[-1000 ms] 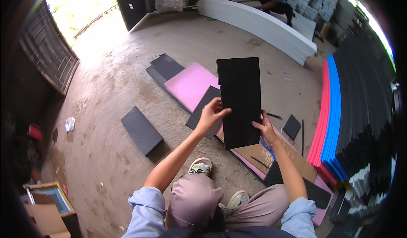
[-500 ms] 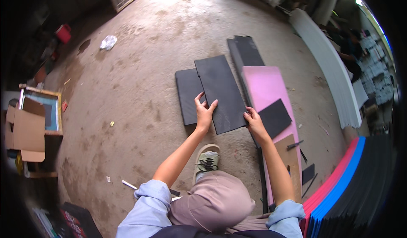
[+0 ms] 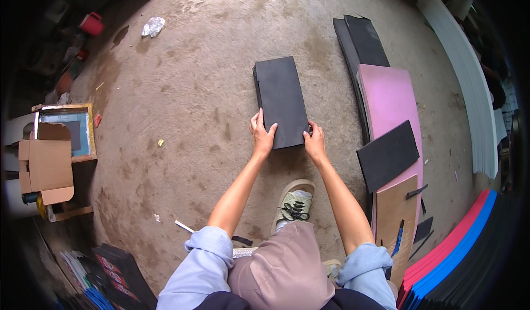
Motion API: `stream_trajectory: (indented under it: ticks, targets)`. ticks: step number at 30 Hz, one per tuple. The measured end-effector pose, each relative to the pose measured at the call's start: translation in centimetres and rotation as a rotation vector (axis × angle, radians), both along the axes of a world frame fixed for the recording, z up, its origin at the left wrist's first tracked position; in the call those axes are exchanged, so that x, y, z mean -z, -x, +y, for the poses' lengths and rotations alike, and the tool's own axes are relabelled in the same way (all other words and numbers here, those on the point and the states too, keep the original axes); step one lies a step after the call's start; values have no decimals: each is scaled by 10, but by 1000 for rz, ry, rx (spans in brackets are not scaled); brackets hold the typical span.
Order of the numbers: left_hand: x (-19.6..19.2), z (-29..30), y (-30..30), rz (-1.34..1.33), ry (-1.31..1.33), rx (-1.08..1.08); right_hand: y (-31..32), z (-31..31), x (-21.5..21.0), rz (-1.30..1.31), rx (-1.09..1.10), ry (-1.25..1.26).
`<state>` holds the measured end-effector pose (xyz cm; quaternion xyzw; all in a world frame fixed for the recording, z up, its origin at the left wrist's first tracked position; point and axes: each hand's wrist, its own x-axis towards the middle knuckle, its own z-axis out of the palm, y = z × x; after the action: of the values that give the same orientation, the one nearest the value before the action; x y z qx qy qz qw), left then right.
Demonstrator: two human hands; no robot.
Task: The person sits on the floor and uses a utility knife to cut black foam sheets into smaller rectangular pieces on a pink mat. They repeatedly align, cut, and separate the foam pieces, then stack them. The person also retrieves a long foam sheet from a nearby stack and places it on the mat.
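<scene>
A stack of black rectangular foam sheets sits on the floor in front of me, its layered left edge showing. My left hand grips the stack's lower left side, thumb on top. At the lower right corner, my right hand is closed on it too, thumb near the edge. The fingertips under the sheets are hidden. To the right, a separate black sheet lies slanted across a pink foam sheet and the top of a brown board.
A cutter with a blue part lies on the brown board. Long black sheets extend beyond the pink one. Pink, blue and black sheets are stacked at lower right. At left stand a cardboard box and a framed screen.
The held black sheet has come down onto the other one, and their edges now line up. Both hands have moved slightly with it. The view has shifted, too.
</scene>
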<state>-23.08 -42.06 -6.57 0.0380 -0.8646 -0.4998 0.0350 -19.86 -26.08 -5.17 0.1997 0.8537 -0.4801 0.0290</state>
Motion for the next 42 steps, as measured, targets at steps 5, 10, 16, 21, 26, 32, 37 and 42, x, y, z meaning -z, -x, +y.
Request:
stream_trajectory:
  ticks: [5,10,16,21,26,32,37,42]
  targets:
    - [3,11,-7,68,76,-31,-8,0,0,19,-48,-137]
    - [-5,17,-17,48,228,-61,-4,-5,-24,90,-123,-208]
    - [-62,41,-41,102,244,105,-47,60,-117,153,-396,-204]
    - [-130,116,-71,223,104,485,-154,169,-193,85,-204,-390]
    - [-178,208,-129,297,-22,870,-284,238,-243,1,147,-374]
    - [-159,282,-192,469,1,1256,-406,274,-218,-47,430,-294]
    - [-81,287,-219,370,130,1375,-454,258,-101,-158,417,-570]
    - [-67,287,-235,298,162,1278,-432,257,-69,-114,521,-852]
